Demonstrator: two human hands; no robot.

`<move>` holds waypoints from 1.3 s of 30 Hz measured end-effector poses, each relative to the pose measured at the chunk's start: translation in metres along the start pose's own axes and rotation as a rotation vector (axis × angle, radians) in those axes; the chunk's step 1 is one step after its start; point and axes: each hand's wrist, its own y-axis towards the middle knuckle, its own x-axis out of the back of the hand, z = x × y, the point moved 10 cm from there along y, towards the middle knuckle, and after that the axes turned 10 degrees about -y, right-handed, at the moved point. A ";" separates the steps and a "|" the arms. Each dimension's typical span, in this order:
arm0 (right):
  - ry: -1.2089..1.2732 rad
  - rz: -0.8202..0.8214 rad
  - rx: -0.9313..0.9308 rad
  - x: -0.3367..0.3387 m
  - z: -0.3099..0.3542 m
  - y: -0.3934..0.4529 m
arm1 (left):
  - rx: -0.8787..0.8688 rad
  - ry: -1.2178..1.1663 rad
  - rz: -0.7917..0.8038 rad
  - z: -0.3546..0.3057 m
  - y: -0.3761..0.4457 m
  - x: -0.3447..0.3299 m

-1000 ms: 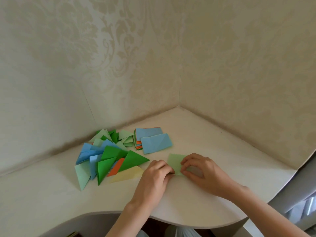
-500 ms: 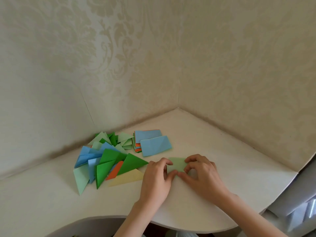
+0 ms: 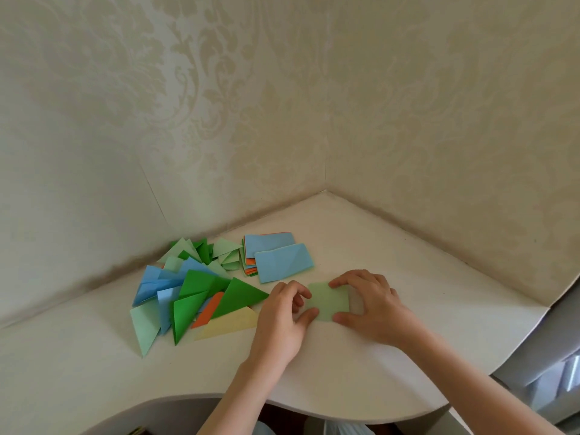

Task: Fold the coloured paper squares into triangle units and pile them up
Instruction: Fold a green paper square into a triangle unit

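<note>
Pinching one pale green paper (image 3: pixel 329 301), two hands (image 3: pixel 332 309)

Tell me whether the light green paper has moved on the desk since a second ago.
No. The light green paper lies just right of the dark green triangle's tip and below the blue sheet, as before; only the camera shifted.

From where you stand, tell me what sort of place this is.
Probably a room at home: damask wallpaper meets in a corner above a white corner desk strewn with folded paper triangles.
</note>
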 end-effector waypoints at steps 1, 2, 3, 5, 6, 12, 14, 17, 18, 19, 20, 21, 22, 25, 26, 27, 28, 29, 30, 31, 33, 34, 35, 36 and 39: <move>0.016 0.020 0.007 0.000 -0.002 0.000 | 0.003 -0.002 0.009 0.000 0.000 0.000; 0.032 0.036 0.016 0.000 -0.004 0.000 | 0.006 0.003 0.019 -0.001 0.000 0.000; 0.047 0.048 0.025 0.000 -0.005 0.000 | 0.013 0.010 0.032 -0.001 0.000 0.000; 0.053 0.070 0.048 0.000 -0.005 0.000 | 0.024 0.029 0.068 -0.002 0.000 -0.001; 0.038 0.083 0.063 0.000 -0.004 -0.001 | 0.014 0.052 0.085 -0.003 0.000 -0.002; -0.038 0.154 0.107 0.007 0.005 -0.007 | -0.128 0.231 0.104 -0.016 -0.004 -0.010; -0.055 0.091 0.105 0.014 0.006 -0.010 | -0.181 0.323 0.086 -0.026 -0.011 -0.012; -0.026 -0.049 0.096 0.024 0.008 -0.016 | -0.217 0.506 0.035 -0.040 -0.020 -0.013; -0.020 -0.087 0.099 0.026 0.009 -0.019 | -0.235 0.539 0.026 -0.044 -0.023 -0.014; -0.019 -0.115 0.103 0.028 0.009 -0.021 | -0.255 0.553 0.019 -0.048 -0.025 -0.015; -0.018 -0.132 0.107 0.030 0.011 -0.024 | -0.268 0.552 0.014 -0.050 -0.027 -0.015; -0.014 -0.141 0.112 0.031 0.012 -0.026 | -0.273 0.537 0.012 -0.052 -0.027 -0.015; -0.010 -0.142 0.122 0.033 0.015 -0.027 | -0.275 0.524 0.015 -0.052 -0.028 -0.015; -0.041 -0.139 0.162 0.036 0.024 -0.028 | -0.295 0.515 0.066 -0.050 -0.029 -0.018; -0.065 -0.142 0.164 0.036 0.025 -0.026 | -0.294 0.485 0.079 -0.048 -0.029 -0.018; -0.087 -0.145 0.156 0.036 0.023 -0.024 | -0.283 0.447 0.093 -0.044 -0.029 -0.016; -0.110 -0.141 0.137 0.033 0.021 -0.022 | -0.275 0.414 0.097 -0.041 -0.029 -0.014; -0.124 -0.128 0.116 0.030 0.018 -0.020 | -0.278 0.403 0.087 -0.039 -0.029 -0.010; -0.123 -0.113 0.097 0.026 0.015 -0.019 | -0.275 0.401 0.070 -0.036 -0.029 -0.006; -0.109 -0.105 0.084 0.022 0.013 -0.018 | -0.263 0.395 0.049 -0.032 -0.029 -0.001; -0.071 -0.113 0.072 0.017 0.011 -0.017 | -0.217 0.370 0.014 -0.025 -0.027 0.007; -0.058 -0.125 0.066 0.016 0.011 -0.017 | -0.193 0.352 0.003 -0.021 -0.026 0.009; -0.050 -0.135 0.060 0.015 0.010 -0.017 | -0.170 0.340 -0.005 -0.018 -0.025 0.010; -0.045 -0.139 0.054 0.014 0.010 -0.016 | -0.153 0.340 -0.012 -0.016 -0.024 0.009; -0.044 -0.144 0.037 0.010 0.010 -0.013 | -0.140 0.373 -0.085 -0.016 -0.022 0.007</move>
